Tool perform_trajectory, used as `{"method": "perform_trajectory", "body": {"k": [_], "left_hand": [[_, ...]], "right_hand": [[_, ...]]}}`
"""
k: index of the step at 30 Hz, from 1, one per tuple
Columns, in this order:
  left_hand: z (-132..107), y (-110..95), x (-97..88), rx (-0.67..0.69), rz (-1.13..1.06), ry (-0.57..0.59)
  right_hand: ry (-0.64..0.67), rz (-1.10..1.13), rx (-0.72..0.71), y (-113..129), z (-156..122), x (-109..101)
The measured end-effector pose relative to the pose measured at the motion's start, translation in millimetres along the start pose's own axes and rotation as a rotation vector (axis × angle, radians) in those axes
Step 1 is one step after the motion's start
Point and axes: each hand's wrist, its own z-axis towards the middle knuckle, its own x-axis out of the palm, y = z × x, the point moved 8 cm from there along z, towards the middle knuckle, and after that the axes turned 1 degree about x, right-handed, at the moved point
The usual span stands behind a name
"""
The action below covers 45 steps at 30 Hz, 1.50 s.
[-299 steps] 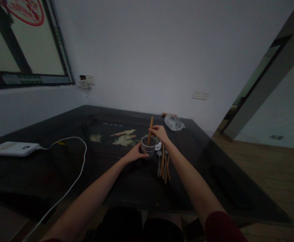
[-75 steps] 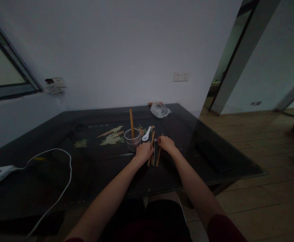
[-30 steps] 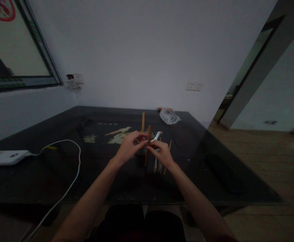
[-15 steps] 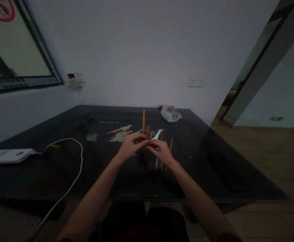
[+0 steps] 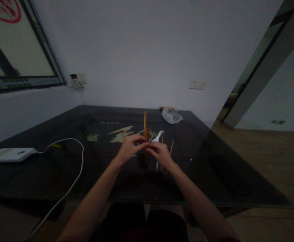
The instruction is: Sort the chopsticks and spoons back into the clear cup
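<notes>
My left hand (image 5: 133, 145) and my right hand (image 5: 161, 154) meet in the middle, fingertips pinched together around a short bundle of brown chopsticks (image 5: 148, 132). The bundle stands upright, and its lower part shows under my fingers. Just behind it, a pair of lighter, longer chopsticks (image 5: 145, 117) points up; my left hand hides where they end. A white spoon (image 5: 157, 136) leans behind my right hand, with its lower part hidden. More wooden chopsticks (image 5: 172, 147) lie beside and below that hand. A round, clear rim shows faintly behind the bundle.
The dark table (image 5: 187, 188) carries a bird-and-flower picture. A crumpled clear plastic bag (image 5: 171, 116) lies near the wall. At left is a white device (image 5: 10, 155) with a white cable (image 5: 82, 156) running off the front edge. A dark, long object (image 5: 227, 174) lies at right.
Both hands stay on the brown chopsticks, which are slightly lower and straighter. The whole view has shifted a little; nothing has been let go.
</notes>
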Motion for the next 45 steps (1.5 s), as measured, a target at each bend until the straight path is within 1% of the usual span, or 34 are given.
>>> {"method": "perform_trajectory", "body": {"k": [11, 16, 19, 25, 28, 31, 35, 38, 40, 41, 43, 45], "left_hand": [[0, 1, -1.2, 0.004, 0.018, -0.013], [-1, 5, 1.0, -0.043, 0.013, -0.001], [0, 7, 1.2, -0.067, 0.006, -0.018], [1, 6, -2.0, -0.061, 0.015, -0.052], [3, 4, -13.4, -0.071, -0.017, -0.107], [8, -1, -32.1, -0.094, -0.043, -0.164], [21, -14, -65.2, -0.118, -0.095, -0.246], [36, -28, -93.7, -0.064, -0.099, -0.355], [49, -35, -108.6, -0.027, -0.085, -0.418], [56, -35, -112.4, -0.019, -0.077, -0.424], [71, -32, -113.7, -0.013, -0.075, -0.4], [85, -24, -107.7, -0.018, -0.085, -0.345]], "right_hand": [[-0.012, 0.038, 0.009, 0, 1, 0], [-0.027, 0.05, 0.017, -5, 0, 1], [-0.04, 0.064, 0.016, -6, 0, 1], [-0.039, 0.097, 0.026, -5, 1, 0], [-0.064, 0.137, 0.059, -10, 0, -5], [-0.153, 0.206, 0.137, -22, -1, -15], [-0.301, 0.271, 0.2, -36, -3, -29], [-0.37, 0.261, 0.207, -46, -4, -33], [-0.37, 0.278, 0.219, -56, -5, -28], [-0.355, 0.295, 0.233, -63, -5, -22], [-0.313, 0.338, 0.267, -77, -4, -9], [-0.238, 0.362, 0.296, -89, -3, 6]]}}
